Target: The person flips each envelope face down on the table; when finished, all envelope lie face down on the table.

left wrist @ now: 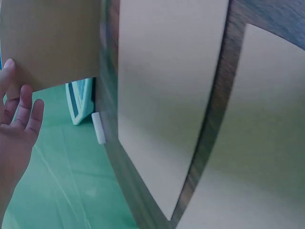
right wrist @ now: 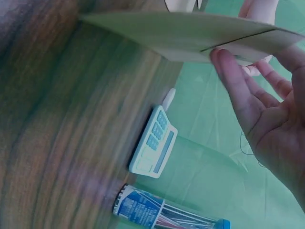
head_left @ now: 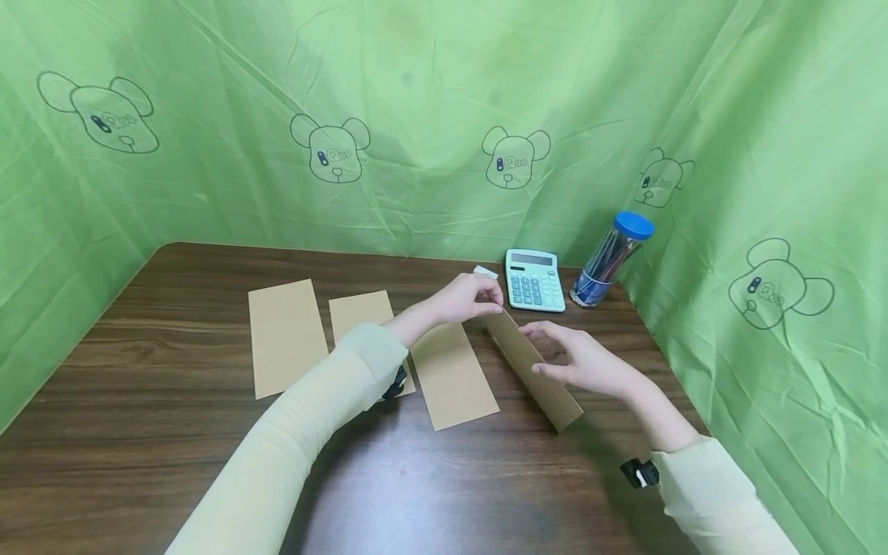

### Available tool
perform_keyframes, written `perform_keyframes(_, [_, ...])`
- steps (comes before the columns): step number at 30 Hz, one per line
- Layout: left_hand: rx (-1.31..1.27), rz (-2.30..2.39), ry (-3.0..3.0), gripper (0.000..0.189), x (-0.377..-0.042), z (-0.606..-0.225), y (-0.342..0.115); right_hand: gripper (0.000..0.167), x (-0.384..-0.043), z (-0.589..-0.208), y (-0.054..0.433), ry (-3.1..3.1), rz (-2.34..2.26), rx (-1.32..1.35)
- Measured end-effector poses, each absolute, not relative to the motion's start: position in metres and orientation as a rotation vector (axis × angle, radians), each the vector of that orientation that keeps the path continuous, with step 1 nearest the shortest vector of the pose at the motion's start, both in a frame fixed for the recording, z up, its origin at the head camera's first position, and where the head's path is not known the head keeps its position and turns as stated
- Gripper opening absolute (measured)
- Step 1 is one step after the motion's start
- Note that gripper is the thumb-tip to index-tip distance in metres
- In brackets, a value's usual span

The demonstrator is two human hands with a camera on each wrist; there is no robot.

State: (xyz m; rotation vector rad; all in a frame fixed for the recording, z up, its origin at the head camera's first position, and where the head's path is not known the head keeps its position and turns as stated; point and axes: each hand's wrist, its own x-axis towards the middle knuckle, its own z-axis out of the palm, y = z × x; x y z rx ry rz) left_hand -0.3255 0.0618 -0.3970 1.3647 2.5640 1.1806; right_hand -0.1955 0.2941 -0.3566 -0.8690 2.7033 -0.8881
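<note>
Between finger and thumb, my left hand (head_left: 466,299) pinches the far end of a brown cardboard piece (head_left: 530,370), tilted up on its long side. Beside its right face is my right hand (head_left: 579,358), fingers loosely bent and spread, the thumb overlapping the card. In the right wrist view, a fingertip of the right hand (right wrist: 281,119) is right at the card (right wrist: 157,36), near a thin dark line across it. Three more cardboard pieces lie flat to the left: one at far left (head_left: 286,335), one partly under the left forearm (head_left: 361,312), another nearest the held card (head_left: 454,378).
A pale calculator (head_left: 534,281) sits at the back of the wooden table (head_left: 430,493), with a small white block (head_left: 485,271) to its left. To its right stands a clear blue-lidded tube (head_left: 610,262) full of thin sticks. Green curtains (head_left: 416,100) enclose the table.
</note>
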Motion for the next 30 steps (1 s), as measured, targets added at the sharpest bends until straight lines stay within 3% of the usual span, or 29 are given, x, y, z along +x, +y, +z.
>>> perform_keyframes(8, [1.349, 1.241, 2.543, 0.016, -0.325, -0.387, 0.063, 0.049, -0.197, -0.353, 0.298, 2.842, -0.862, -0.929])
perform_keyframes(18, [1.218, 1.21, 2.539, 0.059, -0.322, -0.399, 0.056, 0.043, -0.201, -0.369, 0.317, 2.898, -0.991, -0.735])
perform_keyframes(24, [1.11, 1.03, 2.538, 0.056, -0.325, -0.415, 0.048, 0.041, -0.203, -0.38, 0.326, 2.755, -1.204, -0.59])
perform_keyframes(30, [1.18, 1.017, 2.54, 0.05, -0.327, -0.423, 0.048, 0.044, -0.206, -0.401, 0.335, 2.609, -1.296, -0.469])
